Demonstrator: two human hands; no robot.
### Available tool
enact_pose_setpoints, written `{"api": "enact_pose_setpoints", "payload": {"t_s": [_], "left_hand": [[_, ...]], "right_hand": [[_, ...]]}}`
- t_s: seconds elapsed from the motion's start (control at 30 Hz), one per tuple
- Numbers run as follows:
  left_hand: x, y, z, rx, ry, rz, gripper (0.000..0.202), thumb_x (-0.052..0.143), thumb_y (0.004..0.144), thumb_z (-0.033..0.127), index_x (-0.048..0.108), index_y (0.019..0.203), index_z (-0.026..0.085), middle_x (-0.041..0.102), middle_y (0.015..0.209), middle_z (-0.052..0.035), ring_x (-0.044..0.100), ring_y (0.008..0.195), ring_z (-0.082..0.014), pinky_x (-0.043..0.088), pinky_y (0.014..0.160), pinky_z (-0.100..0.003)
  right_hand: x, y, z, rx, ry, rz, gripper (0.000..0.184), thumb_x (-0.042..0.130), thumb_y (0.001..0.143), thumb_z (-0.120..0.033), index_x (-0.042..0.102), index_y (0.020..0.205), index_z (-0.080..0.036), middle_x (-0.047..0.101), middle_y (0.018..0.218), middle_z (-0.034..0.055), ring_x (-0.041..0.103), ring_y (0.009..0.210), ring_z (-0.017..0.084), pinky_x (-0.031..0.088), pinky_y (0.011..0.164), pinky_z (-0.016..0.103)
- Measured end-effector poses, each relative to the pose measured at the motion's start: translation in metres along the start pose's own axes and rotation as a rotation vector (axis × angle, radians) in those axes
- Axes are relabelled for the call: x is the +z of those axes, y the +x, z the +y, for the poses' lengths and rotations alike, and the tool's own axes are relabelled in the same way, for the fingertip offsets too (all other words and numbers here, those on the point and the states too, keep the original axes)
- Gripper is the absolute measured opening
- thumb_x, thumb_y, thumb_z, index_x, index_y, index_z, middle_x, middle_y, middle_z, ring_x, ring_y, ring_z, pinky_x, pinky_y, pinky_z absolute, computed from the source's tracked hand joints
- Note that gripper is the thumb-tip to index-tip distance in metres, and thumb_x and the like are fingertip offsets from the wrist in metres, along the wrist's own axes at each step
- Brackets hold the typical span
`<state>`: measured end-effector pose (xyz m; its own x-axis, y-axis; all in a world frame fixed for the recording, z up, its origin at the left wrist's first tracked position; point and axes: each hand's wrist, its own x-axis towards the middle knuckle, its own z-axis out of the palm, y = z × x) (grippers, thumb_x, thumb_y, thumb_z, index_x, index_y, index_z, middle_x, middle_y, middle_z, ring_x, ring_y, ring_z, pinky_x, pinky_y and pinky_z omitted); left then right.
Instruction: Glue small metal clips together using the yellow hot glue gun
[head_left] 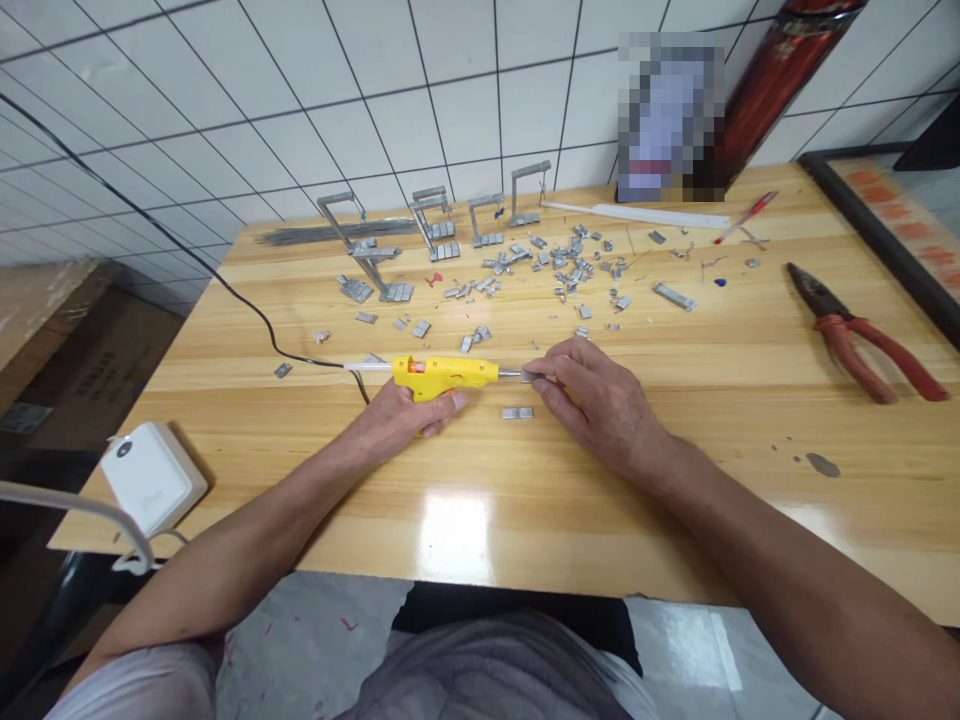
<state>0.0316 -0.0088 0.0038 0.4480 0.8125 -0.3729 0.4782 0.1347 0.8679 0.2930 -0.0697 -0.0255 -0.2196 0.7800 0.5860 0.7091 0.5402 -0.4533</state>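
head: glue gun (457, 373), table (480, 465), tiled wall (435, 112)

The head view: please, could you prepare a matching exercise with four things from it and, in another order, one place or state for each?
1. Pliers
2. Glue gun
3. Right hand
4. White box

A. Gripped in the left hand
B. Near the left edge of the table
C. Lying with red handles spread apart
D. Pinching a small grey piece

Right pairs: 1-C, 2-A, 3-D, 4-B.
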Motion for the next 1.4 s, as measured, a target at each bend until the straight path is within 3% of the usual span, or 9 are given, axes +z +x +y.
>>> {"api": "enact_pose_setpoints", "payload": {"t_s": [1.4], "left_hand": [[0.0005,0.0013,-0.0005,0.015,-0.051,-0.013,0.033,0.073,0.081,0.044,0.055,0.072,0.018,0.049,0.057,0.0052,0.043,0.053,-0.0089,0.034,0.056,-0.024]], "right_hand": [[-0.0002,0.0005,-0.0005,-0.035,-0.02,0.027,0.015,0.057,0.103,-0.015,0.068,0.111,-0.02,0.072,0.1,0.0086,0.07,0.091,0.018,0.056,0.069,0.03]]}}
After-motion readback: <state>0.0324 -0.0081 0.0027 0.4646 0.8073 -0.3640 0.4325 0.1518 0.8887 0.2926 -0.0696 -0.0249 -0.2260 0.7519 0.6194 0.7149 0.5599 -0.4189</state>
